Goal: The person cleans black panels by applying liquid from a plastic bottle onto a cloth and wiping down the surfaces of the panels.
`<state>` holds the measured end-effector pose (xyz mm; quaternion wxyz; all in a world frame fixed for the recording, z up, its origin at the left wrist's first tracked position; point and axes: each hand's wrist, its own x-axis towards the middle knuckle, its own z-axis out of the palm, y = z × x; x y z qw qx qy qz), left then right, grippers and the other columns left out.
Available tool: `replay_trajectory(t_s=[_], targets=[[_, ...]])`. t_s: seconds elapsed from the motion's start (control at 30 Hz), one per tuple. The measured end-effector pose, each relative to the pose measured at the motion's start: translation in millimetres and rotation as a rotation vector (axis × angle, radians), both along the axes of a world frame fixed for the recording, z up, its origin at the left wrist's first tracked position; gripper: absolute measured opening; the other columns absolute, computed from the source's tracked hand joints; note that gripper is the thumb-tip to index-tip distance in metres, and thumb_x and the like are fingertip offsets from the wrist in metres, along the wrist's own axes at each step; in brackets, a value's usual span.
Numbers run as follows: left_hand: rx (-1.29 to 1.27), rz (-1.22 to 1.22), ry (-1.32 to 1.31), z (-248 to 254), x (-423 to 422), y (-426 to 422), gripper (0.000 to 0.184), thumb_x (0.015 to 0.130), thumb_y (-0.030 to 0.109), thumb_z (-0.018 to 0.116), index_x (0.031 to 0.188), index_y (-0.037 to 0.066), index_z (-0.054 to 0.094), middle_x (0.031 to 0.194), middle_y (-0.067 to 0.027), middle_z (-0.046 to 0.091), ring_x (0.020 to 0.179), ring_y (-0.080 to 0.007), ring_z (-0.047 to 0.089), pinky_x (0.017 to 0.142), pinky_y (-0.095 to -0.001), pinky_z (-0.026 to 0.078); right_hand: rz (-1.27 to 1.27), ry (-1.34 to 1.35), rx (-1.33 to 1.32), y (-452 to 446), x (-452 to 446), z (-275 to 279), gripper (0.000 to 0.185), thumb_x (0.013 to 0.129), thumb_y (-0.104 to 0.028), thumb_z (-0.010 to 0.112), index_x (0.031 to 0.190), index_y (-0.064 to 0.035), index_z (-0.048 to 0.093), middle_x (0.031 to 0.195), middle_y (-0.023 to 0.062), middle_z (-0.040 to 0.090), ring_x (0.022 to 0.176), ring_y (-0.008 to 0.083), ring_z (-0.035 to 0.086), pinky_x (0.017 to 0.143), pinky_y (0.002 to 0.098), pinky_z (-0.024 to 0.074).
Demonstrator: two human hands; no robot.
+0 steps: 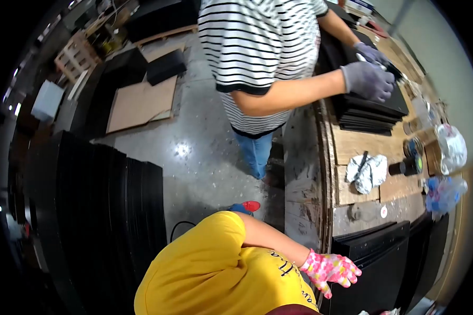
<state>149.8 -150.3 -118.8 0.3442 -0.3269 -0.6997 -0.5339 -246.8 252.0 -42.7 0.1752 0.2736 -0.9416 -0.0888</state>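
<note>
My left hand [331, 270], in a pink and yellow patterned glove, is stretched out with its fingers apart. It is above or against the near edge of a black panel [370, 275]; whether it touches cannot be told. This panel is among several black boards at the right end of the workbench [352, 212]. At the bottom edge, a pale pinkish sliver may be my right hand [391, 312]; its fingers are cut off. A crumpled white cloth [370, 173] with a dark strip on it lies farther up the bench.
A co-worker in a striped shirt [257, 47] works with grey gloves [370, 81] over stacked black boards [370, 113]. Dark jars [407, 167] and plastic bags [449, 149] stand by the wall. Tall black panel stacks [89, 199] are on the left; a brown board [142, 102] lies on the floor.
</note>
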Motion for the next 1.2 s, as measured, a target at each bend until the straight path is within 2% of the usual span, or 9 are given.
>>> replay_trajectory(t_s=[0.13,0.43,0.6,0.67,0.73,0.93,1.07,1.13,1.2], targets=[[-0.027,-0.006,-0.055,-5.2,-6.3,3.6,0.066,0.072,0.050,0.076,0.113,0.001,0.064,0.129,-0.0188,0.056,0.133,-0.0394,0.041,0.109,-0.0489,0.036,0.131,-0.157,-0.476,-130.2,159.3,1.6,0.046,0.102,-0.025,0.035,0.141,-0.0019,0.043,0.144,0.0142,0.045,0.130,0.0228,0.044,0.105,0.0349,0.0380],[-0.164,-0.122,-0.037,0.2,-14.2,-9.6,0.065,0.078,0.042,0.074,0.122,-0.003,0.059,0.136,-0.0218,0.052,0.136,-0.0404,0.039,0.109,-0.0500,0.034,0.064,-0.160,-0.518,-194.5,224.0,-1.8,0.034,0.099,-0.018,0.052,0.122,0.0046,0.062,0.123,0.0165,0.064,0.118,0.0275,0.058,0.103,0.0350,0.0408],[-0.112,-0.127,0.006,-6.8,-12.4,-8.4,0.065,0.084,0.048,0.066,0.124,-0.002,0.056,0.134,-0.0231,0.052,0.135,-0.0425,0.039,0.107,-0.0513,0.035,0.072,0.085,-0.461,-200.6,218.0,-6.1,0.048,0.097,-0.015,0.051,0.143,-0.0029,0.044,0.146,0.0207,0.044,0.139,0.0344,0.037,0.114,0.0403,0.0281],[-0.130,-0.081,0.003,-5.0,-10.9,-5.7,0.064,0.087,0.052,0.061,0.121,-0.001,0.057,0.134,-0.0234,0.051,0.133,-0.0429,0.041,0.106,-0.0521,0.035,-0.128,0.062,-0.135,-171.8,192.0,-26.4,0.050,0.098,-0.019,0.045,0.148,-0.0197,0.042,0.153,0.0207,0.034,0.143,0.0367,0.029,0.116,0.0412,0.0237],[-0.132,-0.042,0.015,-6.4,-9.9,-1.8,0.064,0.087,0.054,0.060,0.120,0.000,0.056,0.135,-0.0235,0.051,0.132,-0.0436,0.041,0.105,-0.0529,0.036,-0.172,-0.025,-0.098,-168.0,177.6,-32.4,0.050,0.099,-0.021,0.043,0.148,-0.0249,0.041,0.156,0.0186,0.030,0.145,0.0356,0.026,0.117,0.0422,0.0206],[-0.101,0.217,0.140,-15.1,-8.8,16.3,0.071,0.084,0.053,0.068,0.133,0.007,0.044,0.138,-0.0199,0.048,0.131,-0.0422,0.044,0.103,-0.0544,0.038,0.018,-0.194,-0.196,-186.3,197.7,-7.4,0.048,0.100,-0.021,0.042,0.148,-0.0166,0.042,0.157,0.0181,0.026,0.147,0.0341,0.020,0.119,0.0418,0.0150],[-0.070,0.268,0.157,-22.0,-6.8,19.8,0.088,0.079,0.049,0.076,0.149,0.016,0.033,0.146,-0.0100,0.043,0.137,-0.0361,0.039,0.106,-0.0508,0.036,0.018,-0.229,-0.124,-120.7,266.5,12.2,0.049,0.100,-0.020,0.039,0.147,-0.0073,0.040,0.155,0.0209,0.029,0.146,0.0354,0.023,0.119,0.0431,0.0177],[-0.080,0.326,0.149,-18.6,-2.6,23.7,0.087,0.079,0.048,0.076,0.148,0.017,0.034,0.147,-0.0102,0.043,0.136,-0.0364,0.040,0.106,-0.0501,0.038,0.199,-0.212,-0.589,-4.3,241.3,-32.0,0.050,0.100,-0.021,0.035,0.146,0.0010,0.038,0.156,0.0210,0.027,0.146,0.0345,0.024,0.119,0.0415,0.0183],[-0.072,0.362,0.160,-14.1,0.9,23.9,0.082,0.079,0.050,0.076,0.144,0.015,0.039,0.143,-0.0123,0.047,0.132,-0.0396,0.044,0.101,-0.0498,0.043,-0.067,-0.013,-0.211,111.1,239.5,-45.7,0.052,0.100,-0.024,0.032,0.148,-0.0052,0.037,0.158,0.0188,0.025,0.147,0.0334,0.020,0.121,0.0397,0.0120]])
